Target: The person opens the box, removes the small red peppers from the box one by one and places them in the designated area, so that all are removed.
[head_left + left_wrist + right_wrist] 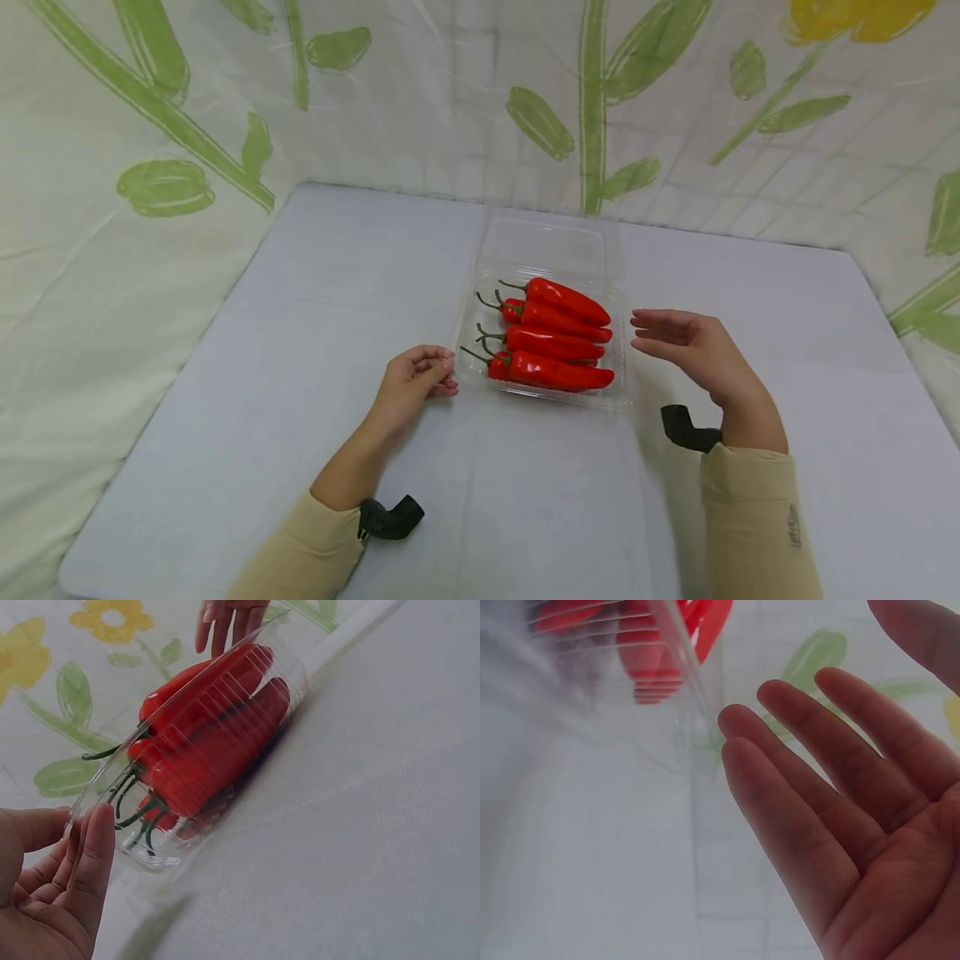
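Several red peppers [555, 343] with green stems lie side by side in a clear plastic clamshell box [555, 396], stems toward the left. Its hinged lid [546, 246] is flipped back on the far side. My left hand [412, 383] is at the box's left edge; in the left wrist view its thumb and fingers pinch the rim. Just off the right edge, my right hand [697, 342] holds its fingers nearly straight. In the right wrist view these fingers [795, 832] spread beside the box's wall, with nothing held.
The box stands on a pale table [315, 317] near its far middle. Behind the table hangs a white sheet [420, 142] painted with green stems, leaves and yellow flowers. A black wrist-camera mount [390, 518] sits at the left sleeve, another mount [686, 429] at the right.
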`<state>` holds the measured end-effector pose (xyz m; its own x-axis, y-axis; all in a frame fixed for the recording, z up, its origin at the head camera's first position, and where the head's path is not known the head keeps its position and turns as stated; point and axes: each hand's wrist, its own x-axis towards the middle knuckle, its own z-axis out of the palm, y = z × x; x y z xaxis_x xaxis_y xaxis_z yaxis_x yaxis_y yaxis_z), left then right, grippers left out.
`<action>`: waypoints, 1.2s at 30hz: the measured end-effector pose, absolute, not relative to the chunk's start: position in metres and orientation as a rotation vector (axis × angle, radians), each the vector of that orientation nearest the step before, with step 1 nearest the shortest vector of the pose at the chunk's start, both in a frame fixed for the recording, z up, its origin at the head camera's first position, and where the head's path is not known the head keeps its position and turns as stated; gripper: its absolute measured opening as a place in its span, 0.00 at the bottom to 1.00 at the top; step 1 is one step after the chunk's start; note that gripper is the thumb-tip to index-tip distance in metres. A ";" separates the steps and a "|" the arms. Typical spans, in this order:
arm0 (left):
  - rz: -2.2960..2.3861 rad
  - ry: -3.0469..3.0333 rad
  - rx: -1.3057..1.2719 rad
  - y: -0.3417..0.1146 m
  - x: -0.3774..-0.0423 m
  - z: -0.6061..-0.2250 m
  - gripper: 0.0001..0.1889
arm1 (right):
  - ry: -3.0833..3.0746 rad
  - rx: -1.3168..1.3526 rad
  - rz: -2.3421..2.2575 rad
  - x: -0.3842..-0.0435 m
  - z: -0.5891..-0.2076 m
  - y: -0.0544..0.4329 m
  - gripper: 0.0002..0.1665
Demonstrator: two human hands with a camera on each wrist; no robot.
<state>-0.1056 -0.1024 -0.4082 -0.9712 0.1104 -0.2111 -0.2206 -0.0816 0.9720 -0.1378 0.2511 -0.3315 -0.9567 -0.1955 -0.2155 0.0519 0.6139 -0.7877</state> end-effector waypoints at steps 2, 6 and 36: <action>2.153 1.963 -0.125 -0.102 -0.106 -0.408 0.13 | 2.563 -0.124 -1.249 -0.142 -0.328 0.248 0.32; 2.145 1.974 -0.115 -0.102 -0.106 -0.407 0.13 | 2.570 -0.141 -1.240 -0.153 -0.324 0.241 0.32; 2.156 1.960 -0.104 -0.104 -0.106 -0.410 0.13 | 2.495 -0.283 -1.032 -0.212 -0.324 0.193 0.23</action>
<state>-0.1060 -0.1039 -0.4102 -0.9721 0.1182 -0.2024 -0.2127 -0.0823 0.9736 -0.2118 0.1933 -0.3244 -0.8896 -0.3401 -0.3047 -0.0257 0.7034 -0.7103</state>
